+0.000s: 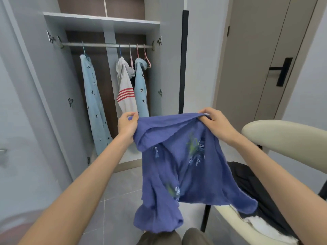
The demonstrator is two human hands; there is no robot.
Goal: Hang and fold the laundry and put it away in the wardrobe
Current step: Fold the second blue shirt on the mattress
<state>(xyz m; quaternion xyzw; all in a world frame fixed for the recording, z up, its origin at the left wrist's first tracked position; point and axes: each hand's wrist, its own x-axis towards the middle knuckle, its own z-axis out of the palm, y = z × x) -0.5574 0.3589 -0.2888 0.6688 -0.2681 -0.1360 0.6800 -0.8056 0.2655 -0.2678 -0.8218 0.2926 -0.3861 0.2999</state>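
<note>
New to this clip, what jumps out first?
A blue shirt hangs centre frame, held at its top edge by the left grip and right grip. Behind it, the open wardrobe has two light-blue garments and a striped top on its rail. A cream chair at the right holds dark clothes.

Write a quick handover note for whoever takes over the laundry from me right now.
Hands: left hand and right hand each pinch the top edge of the blue embroidered top, held spread before the open wardrobe.
Done: three garments hang on the rail.
Left: hang or fold this top; a pink hanger at the rail's right end looks free. Dark and white clothes lie on the chair.
</note>
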